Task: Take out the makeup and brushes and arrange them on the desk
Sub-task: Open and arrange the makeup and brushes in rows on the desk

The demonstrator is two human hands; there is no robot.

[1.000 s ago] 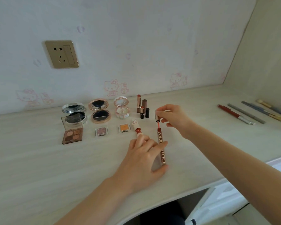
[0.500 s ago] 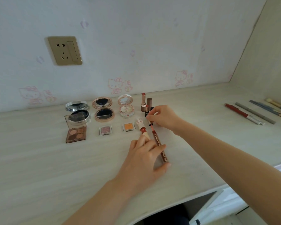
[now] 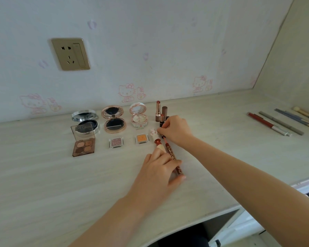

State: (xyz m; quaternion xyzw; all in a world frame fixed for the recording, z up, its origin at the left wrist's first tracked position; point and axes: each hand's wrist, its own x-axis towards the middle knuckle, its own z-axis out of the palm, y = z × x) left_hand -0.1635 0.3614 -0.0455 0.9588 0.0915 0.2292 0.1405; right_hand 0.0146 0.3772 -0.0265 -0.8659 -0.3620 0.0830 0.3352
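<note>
My left hand (image 3: 161,171) presses a brown lip gloss tube (image 3: 172,155) flat on the desk (image 3: 43,175). My right hand (image 3: 175,129) grips the tube's wand cap at the tube's mouth. A cream lip gloss (image 3: 157,142) with a red neck lies just left of the tube, its decorated cap (image 3: 153,132) beyond it. Behind stand open lipsticks (image 3: 159,113). To the left lie three open round compacts (image 3: 114,120), a four-colour eyeshadow palette (image 3: 83,146) and two single eyeshadow pans (image 3: 116,142).
Several pencils and brushes (image 3: 275,123) lie in a row at the far right of the desk. A gold wall socket (image 3: 70,54) sits above the compacts. The desk's front edge curves over a dark opening (image 3: 194,234) at lower right.
My right hand has lowered the wand and cap from above the desk down into the mouth of the brown tube. The left hand has kept holding the tube.
</note>
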